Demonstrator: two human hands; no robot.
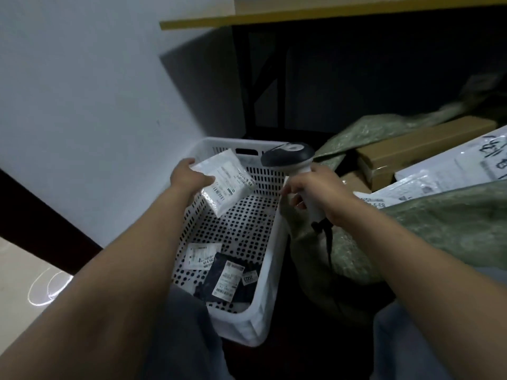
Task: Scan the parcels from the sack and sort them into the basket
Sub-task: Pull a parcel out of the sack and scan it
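Parcel, a white padded mailer, hangs over the basket, label up. The left hand pinches its far corner, and its long axis slants near-right. Just right of it, the right hand curls its fingers round the scanner, which is aimed at the label. That print is unreadable, but a dark parcel below shows "2003".

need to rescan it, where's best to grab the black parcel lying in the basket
Pinch the black parcel by its far edge, coming down from above: it lies flat on the basket floor, close to the near and right walls, so only that side looks free.
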